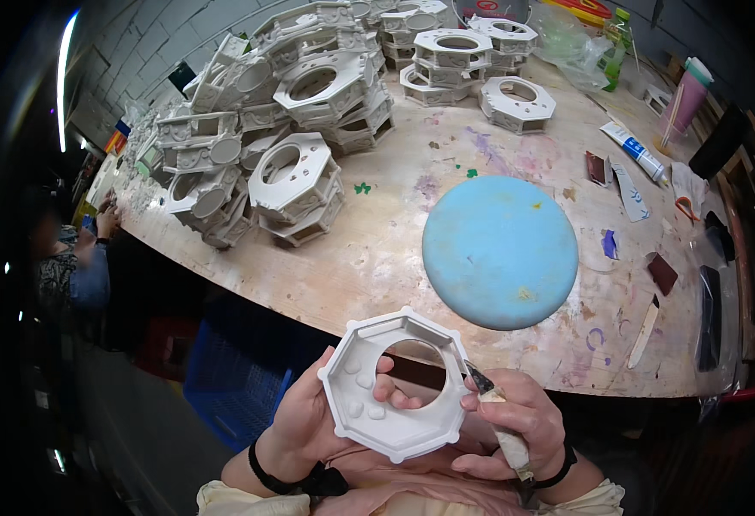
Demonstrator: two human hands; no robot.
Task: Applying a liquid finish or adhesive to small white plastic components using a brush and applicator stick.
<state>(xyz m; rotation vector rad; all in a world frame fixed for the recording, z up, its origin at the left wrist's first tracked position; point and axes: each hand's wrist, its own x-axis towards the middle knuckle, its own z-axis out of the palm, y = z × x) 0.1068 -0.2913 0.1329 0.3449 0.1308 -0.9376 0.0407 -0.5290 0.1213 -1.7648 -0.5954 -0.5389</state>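
Observation:
A white octagonal plaster-like frame point(402, 437) with a round hole is held low in front of me, hollow side up. My left hand point(298, 420) is wrapped round its left side and underside, with fingertips showing through the hole. Several small rounded bumps stand on its inner floor. In my right hand point(530, 416) is a knife point(508, 440) with a pale wrapped handle. The knife's dark blade meets the frame's right rim, and that hand's fingers are close beside the rim.
Stacks of similar white frames point(316, 86) fill the table's left and back. A round blue disc point(500, 254) lies beyond my hands. To the right are a tube point(635, 153), a slim blade point(644, 332) and sandpaper pieces point(661, 273). A blue crate point(231, 370) stands below; another person point(89, 271) sits far left.

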